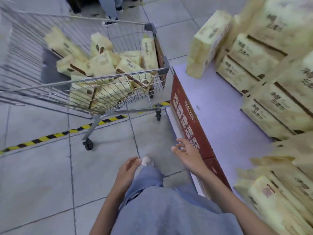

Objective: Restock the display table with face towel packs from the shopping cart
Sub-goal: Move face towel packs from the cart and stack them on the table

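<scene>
The bench (220,106) was bare along its cart-side edge. The shopping cart (118,74), off its corner, held heaped face towel packs (101,65) (some tilted). Left hand (127,172) and right hand (187,154) hung empty, fingers (180,141) loose; hasty grabbing might spill packs.

**Wire, film wrap and tile**

The shopping cart (108,20) is bare metal wire with a dull shine, and its corner caps (149,27) look like grey plastic. The face towel packs (101,65) inside are wrapped in thin pale-yellow film that creases and catches light. The stacked packs (250,53) on the counter (220,106) wear the same wrap. The counter top is smooth and matt, and its red side panel (188,119) is smooth and printed. The floor tiles (42,175) are grey and faintly glossy. The trousers (149,180) are blue cloth.
</scene>
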Demonstrator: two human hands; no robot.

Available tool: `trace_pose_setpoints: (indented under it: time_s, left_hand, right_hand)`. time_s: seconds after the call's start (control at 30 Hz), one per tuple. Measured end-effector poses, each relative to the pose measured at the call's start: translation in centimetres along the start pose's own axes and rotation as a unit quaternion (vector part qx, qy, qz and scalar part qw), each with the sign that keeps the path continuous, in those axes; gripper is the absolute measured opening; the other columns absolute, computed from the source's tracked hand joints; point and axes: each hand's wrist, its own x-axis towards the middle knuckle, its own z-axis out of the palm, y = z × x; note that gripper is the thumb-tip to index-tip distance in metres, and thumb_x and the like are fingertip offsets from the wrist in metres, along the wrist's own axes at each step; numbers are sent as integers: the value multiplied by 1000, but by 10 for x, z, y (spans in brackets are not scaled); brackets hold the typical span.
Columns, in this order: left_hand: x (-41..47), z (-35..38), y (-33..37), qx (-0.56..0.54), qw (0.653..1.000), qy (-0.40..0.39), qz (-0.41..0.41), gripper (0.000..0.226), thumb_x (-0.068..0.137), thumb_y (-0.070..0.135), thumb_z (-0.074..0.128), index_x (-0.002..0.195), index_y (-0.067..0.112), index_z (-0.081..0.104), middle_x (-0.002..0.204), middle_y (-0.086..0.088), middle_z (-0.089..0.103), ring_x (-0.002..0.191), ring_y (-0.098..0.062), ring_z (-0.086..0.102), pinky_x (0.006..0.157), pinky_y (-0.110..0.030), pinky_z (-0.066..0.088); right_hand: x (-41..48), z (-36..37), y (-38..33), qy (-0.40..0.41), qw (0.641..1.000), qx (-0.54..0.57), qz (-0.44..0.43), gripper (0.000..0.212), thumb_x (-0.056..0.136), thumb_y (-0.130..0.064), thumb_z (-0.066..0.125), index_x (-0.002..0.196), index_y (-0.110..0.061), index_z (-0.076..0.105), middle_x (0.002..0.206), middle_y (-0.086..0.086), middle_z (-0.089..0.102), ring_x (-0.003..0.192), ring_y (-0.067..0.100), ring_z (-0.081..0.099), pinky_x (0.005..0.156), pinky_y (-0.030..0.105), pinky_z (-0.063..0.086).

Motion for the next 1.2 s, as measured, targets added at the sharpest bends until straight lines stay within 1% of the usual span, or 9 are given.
trace_pose_setpoints:
  time_s: [0.23,0.33,0.47,0.67,0.77,0.9,1.07,1.1,1.2]
  left_hand:
    - [60,-64,49,-16,999,34,18,31,94,25,55,124,15,56,123,-5,60,116,-18,54,97,-29,38]
    - [82,-81,78,-21,999,30,31,33,95,27,54,126,16,55,121,-1,59,112,-14,54,95,-26,37]
    - [118,-96,115,-34,997,37,55,35,95,27,53,128,16,55,124,1,58,116,-13,53,93,-24,37]
    - [178,-106,160,-53,996,47,54,38,94,32,54,129,18,55,129,1,58,117,-15,54,94,-27,37]
    - [199,-112,184,-82,993,64,53,29,94,32,54,121,24,56,125,3,59,116,-15,55,94,-28,38]
    - [220,-126,222,-156,979,125,44,30,93,27,55,123,20,56,122,1,60,115,-15,55,97,-28,39]
    - [258,-149,255,-219,937,273,14,46,93,21,59,136,14,46,132,-1,49,120,-15,47,90,-27,35]
    - [269,-155,255,-236,923,303,-10,51,92,23,60,139,14,42,135,0,45,124,-16,44,91,-28,34]
    - [303,-177,250,-288,877,375,-83,79,77,39,72,142,13,35,141,-4,43,125,-25,47,99,-39,43]
  right_hand:
    - [61,31,-44,-20,1000,-11,-14,43,93,-26,56,133,-13,48,123,7,56,101,15,54,77,19,38]
    - [82,38,-55,-26,1000,-9,-4,40,93,-23,57,130,-13,49,119,6,57,96,13,54,66,9,39]
    - [112,39,-67,-40,999,-4,1,38,92,-22,58,128,-14,50,114,1,58,90,-3,53,68,8,41]
    - [183,31,-102,-52,999,-11,-10,34,92,-20,57,125,-13,52,99,-9,58,88,-3,55,65,6,44]
    - [227,23,-137,-61,998,-6,-26,31,92,-17,57,122,-10,53,100,-3,60,86,0,55,65,5,43]
    - [281,14,-201,-93,993,-22,-64,27,92,-15,57,119,-13,54,104,4,60,84,2,54,66,6,44]
    - [338,27,-279,-150,977,-69,-136,35,89,-21,61,123,-16,52,100,-8,59,84,1,57,61,9,44]
    - [349,35,-291,-160,971,-90,-154,38,88,-23,63,124,-18,51,104,-6,58,87,6,57,63,10,44]
    - [382,72,-315,-186,943,-171,-217,56,83,-32,68,133,-23,44,122,-6,53,112,14,51,86,24,41]
